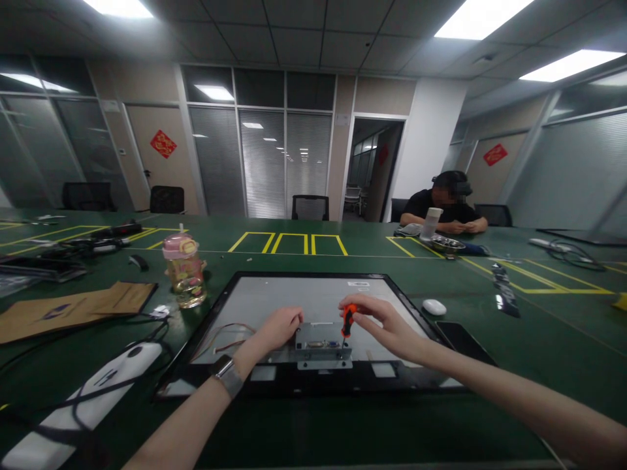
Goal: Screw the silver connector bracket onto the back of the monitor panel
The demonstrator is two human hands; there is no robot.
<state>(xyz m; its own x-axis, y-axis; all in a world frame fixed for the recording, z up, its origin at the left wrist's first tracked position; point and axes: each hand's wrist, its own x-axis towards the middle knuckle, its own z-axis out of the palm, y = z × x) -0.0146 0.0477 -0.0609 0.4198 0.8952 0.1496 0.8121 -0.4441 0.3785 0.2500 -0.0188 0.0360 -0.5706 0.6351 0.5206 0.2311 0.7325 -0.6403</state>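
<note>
A flat display panel with a black frame lies back side up on the table in front of me. On its near part stands a metal bracket with a row of connector ports. My left hand, wearing a watch, has its fingers curled at the bracket's upper left corner. My right hand pinches an orange and black screwdriver by its handle, upright, tip down at the bracket's right end. Thin coloured wires lie on the panel left of my left hand.
Left stand a pink drink bottle, a paper envelope and a white power strip with black cables. At right lie a white mouse and a dark phone. A person sits across the green table.
</note>
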